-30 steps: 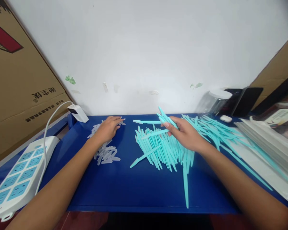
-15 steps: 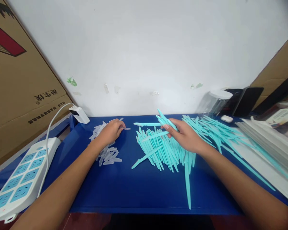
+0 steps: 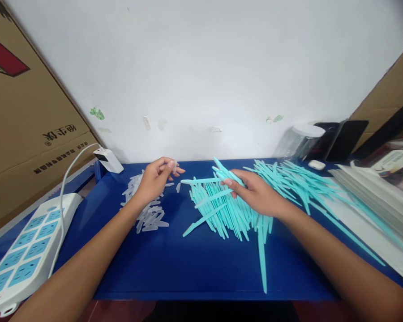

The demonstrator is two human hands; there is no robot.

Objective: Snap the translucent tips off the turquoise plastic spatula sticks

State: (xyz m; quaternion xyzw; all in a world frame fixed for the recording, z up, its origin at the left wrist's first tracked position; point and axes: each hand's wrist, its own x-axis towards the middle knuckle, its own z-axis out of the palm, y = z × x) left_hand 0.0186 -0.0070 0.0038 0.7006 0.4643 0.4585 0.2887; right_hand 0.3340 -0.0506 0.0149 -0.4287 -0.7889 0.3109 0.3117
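My left hand (image 3: 160, 175), fingers pinched together, holds a small translucent plastic cap (image 3: 174, 167) above the far part of the blue table. Below and beside it lies a loose pile of similar translucent caps (image 3: 151, 217); one lies apart to the right of the hand. My right hand (image 3: 250, 190) is closed round a bunch of slim turquoise eyebrow razors (image 3: 223, 169), their ends fanning out to the left. Under this hand spreads a pile of the same razors (image 3: 218, 208). Another heap of razors (image 3: 298, 181) lies beyond my right wrist.
A white power strip (image 3: 33, 250) and a small white charger (image 3: 108, 160) with a cable stand left on the blue table (image 3: 174, 273). At the right are a clear jar (image 3: 304, 141), a dark phone (image 3: 347, 141), a white earbud case (image 3: 317, 165) and stacked plastic bags (image 3: 376, 201).
My left hand has lifted from the caps and turned, a cap now between its fingers. A single cap lies to its right. My right hand has shifted slightly left with the razors.
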